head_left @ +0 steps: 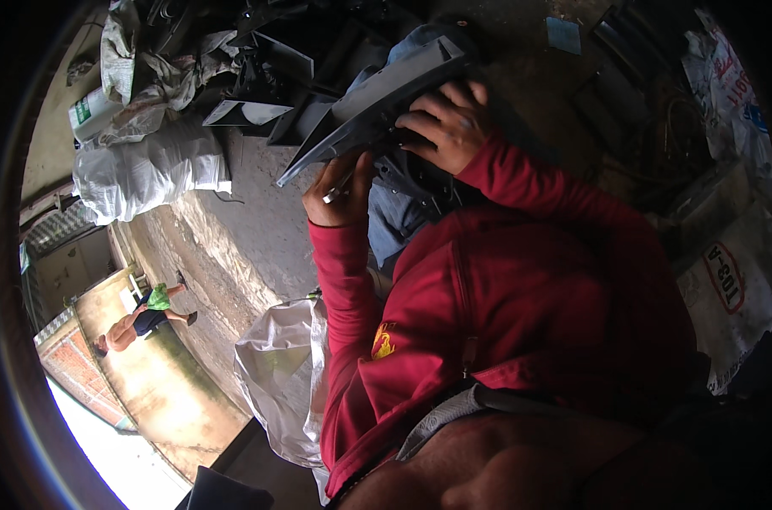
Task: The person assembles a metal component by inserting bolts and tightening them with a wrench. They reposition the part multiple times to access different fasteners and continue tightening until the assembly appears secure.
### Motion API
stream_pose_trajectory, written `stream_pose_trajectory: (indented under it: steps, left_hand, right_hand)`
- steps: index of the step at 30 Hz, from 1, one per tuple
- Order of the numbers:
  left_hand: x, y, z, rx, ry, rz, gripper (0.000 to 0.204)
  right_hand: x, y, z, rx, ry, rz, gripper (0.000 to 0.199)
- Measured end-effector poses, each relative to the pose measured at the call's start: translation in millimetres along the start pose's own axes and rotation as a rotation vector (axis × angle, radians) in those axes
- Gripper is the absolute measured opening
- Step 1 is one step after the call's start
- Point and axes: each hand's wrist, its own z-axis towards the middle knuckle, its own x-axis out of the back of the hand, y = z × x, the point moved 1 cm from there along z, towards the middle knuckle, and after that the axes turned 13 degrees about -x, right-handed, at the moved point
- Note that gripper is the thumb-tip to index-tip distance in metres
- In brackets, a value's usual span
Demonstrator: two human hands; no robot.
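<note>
A dark, flat plastic casing (386,98) with a paler grey upper face is tilted across my lap, above blue jeans (390,225). My left hand (339,191) is closed under its near left edge, around a slim tool with a bright metal end (336,189); the tool's exact kind cannot be made out. Over the casing's right part lies my right hand (449,123), fingers bent and gripping its edge. Both forearms are in red sleeves. The casing's underside is mostly in shadow, and the left fingertips are hidden there.
Beyond the casing lie several dark plastic housings (288,55). White sacks stand at the left (152,174) and beside my left arm (284,365). More printed sacks (730,280) and dark parts are at the right. A person (139,319) is outside, far left.
</note>
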Motion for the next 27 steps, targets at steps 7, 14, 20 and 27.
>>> stream_pose_trajectory:
  steps: [7, 14, 20, 27]
  left_hand:
    - [-15, 30, 11, -0.203, 0.033, 0.172, 0.012]
    - [-35, 45, 15, -0.435, -0.149, 0.553, 0.024]
    - [-37, 44, 22, -0.372, -0.100, 0.494, 0.019]
    - [-7, -35, -19, 0.271, 0.218, -0.836, 0.032]
  right_hand:
    - [0, 5, 0, -0.030, -0.008, -0.013, 0.040]
    - [-4, 5, 4, -0.017, -0.014, -0.010, 0.044]
    - [-5, 6, 7, -0.013, 0.120, -0.023, 0.028]
    - [-1, -1, 5, 0.026, 0.033, 0.010, 0.039]
